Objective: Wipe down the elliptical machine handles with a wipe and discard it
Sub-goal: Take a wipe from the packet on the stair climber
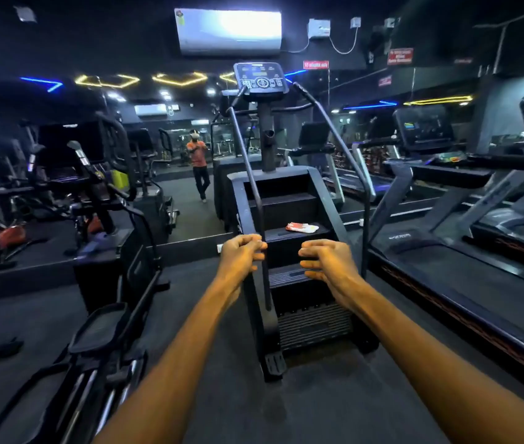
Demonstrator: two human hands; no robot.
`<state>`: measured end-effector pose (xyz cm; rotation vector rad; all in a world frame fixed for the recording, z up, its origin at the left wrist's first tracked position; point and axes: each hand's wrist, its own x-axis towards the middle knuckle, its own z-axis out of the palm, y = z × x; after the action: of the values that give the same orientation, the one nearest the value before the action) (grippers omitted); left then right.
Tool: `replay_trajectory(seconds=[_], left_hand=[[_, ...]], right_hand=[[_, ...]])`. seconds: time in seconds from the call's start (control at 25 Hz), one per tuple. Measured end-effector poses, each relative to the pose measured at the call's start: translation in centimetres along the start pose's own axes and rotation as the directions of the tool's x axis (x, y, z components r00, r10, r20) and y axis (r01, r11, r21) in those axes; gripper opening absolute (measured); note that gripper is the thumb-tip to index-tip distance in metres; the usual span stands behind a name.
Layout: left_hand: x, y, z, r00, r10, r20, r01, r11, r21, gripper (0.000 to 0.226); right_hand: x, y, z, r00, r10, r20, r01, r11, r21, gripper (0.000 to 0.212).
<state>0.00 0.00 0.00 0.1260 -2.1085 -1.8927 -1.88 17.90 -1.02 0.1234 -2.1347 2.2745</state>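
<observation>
The fingers of the left hand are loosely curled beside the left handle of the machine; whether they touch or grip the rail cannot be determined, and no wipe is visible in them. The fingers of the right hand are relaxed and slightly bent, holding nothing, in front of the lower steps. Risk one: neither hand visibly carries a wipe, so a pass along the rail now would likely be made with bare skin and clean nothing. Risk two: the only probable wipe source, a white and red packet, lies flat on a middle step, beyond both hands and between the two rails; a hurried reach could push it off the step edge or deeper into the stairs. Risk three: the lighting is dim and the rails are dark, so missed patches would be hard to detect. The left handle is a thin dark bar that rises from near the left hand toward the console. The right handle mirrors it, well apart from the right hand. Both rails look smooth, and no wet trace is discernible on them. No bin for discarding the wipe can be identified. Other gym machines stand on both sides.
</observation>
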Motion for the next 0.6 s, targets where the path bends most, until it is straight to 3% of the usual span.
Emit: replay_trajectory(seconds=[0.28, 0.6], left_hand=[[18.8, -4.8, 8.8, 0.996, -0.039, 0.077, 0.036, 0.998, 0.048, 0.013], [41.6, -10.1, 19.2, 0.992, -0.113, 0.060, 0.112, 0.993, 0.023, 0.013]], right_hand=[[20.7, 3.7, -2.9, 0.997, 0.022, -0.079, -0.019, 0.999, 0.033, 0.012], [46.5, 6.5, -7.0, 0.998, 0.037, -0.052, -0.039, 0.998, -0.043, 0.011]])
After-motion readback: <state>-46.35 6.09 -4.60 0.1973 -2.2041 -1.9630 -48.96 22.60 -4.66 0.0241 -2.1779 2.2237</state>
